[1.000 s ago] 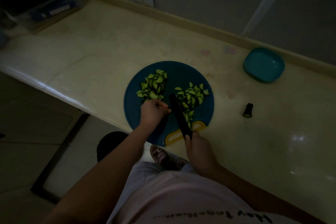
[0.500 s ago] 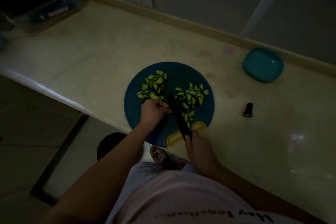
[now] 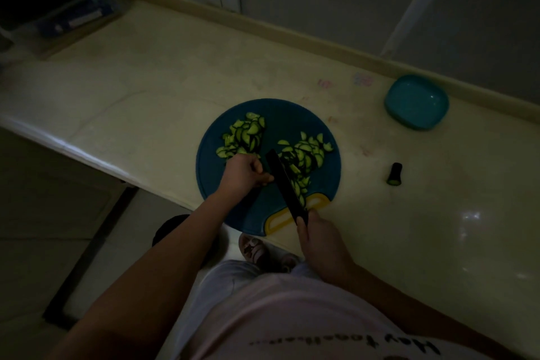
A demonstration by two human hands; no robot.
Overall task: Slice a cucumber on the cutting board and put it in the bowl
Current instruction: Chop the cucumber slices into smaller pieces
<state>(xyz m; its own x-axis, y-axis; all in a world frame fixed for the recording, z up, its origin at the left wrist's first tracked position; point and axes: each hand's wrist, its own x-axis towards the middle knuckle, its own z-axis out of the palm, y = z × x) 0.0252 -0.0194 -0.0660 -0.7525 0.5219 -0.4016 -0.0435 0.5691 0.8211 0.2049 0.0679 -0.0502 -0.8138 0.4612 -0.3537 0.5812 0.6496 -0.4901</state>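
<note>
1. Head view: a round blue plastic cutting board [image 3: 292, 114] with a yellow handle cut-out at its near rim lies on a pale cream stone counter [image 3: 163, 73], right at the counter's front edge.
2. The cucumber is on the board as two heaps of thin green half-moon slices: a left heap [image 3: 244, 134] and a right heap [image 3: 304, 152], with bare board between them.
3. The right hand [image 3: 317, 238] is wrapped round the handle of a long black-bladed knife [image 3: 285, 184]. The blade angles away from the body across the board, and its right side runs along the trailing slices of the right heap.
4. The left hand [image 3: 242, 174] sits on the board just left of the blade, touching the near end of the left heap. Its fingers are curled under – whether they pinch a piece of cucumber cannot be told in the dim light.
5. A dark cucumber end stub [image 3: 395, 174] lies on the counter to the right of the board, apart from it.
6. A shallow teal plastic bowl [image 3: 415, 123] with rounded corners sits farther right, near the back wall and well apart from the board.
7. A clear plastic box [image 3: 79, 14] stands in the far left corner.
</note>
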